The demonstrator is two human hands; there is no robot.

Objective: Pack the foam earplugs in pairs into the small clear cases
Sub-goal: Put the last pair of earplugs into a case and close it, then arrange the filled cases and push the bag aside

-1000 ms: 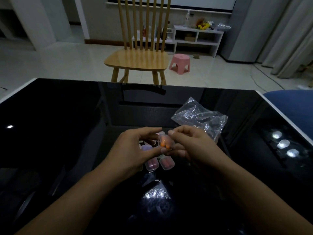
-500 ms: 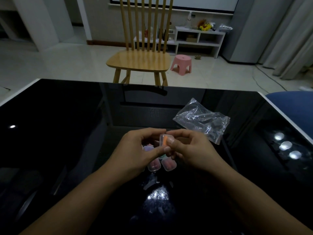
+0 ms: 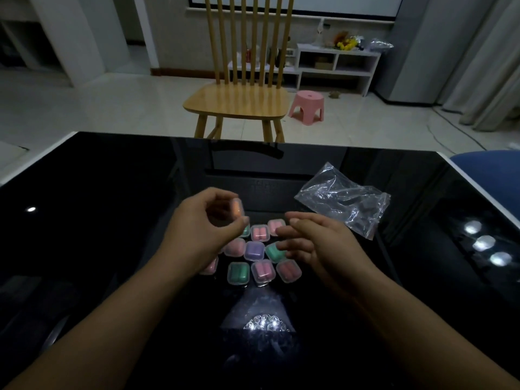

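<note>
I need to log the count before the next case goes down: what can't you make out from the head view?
- Case in the left hand: the held case is motion-blurred; lid state unclear.
- Packed cases: total uncertain; both hands cover several.
- Right hand: palm side hidden; seems empty.
- Plastic bag: crumpled and glary; contents unreadable.
- Black table: near edge cut off by the frame.

Dim room, lamp glare on table (image 3: pixel 112 220) (edges bowed)

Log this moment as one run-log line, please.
left hand: pinches orange case | right hand: open over packed cases | bag: on table
</note>
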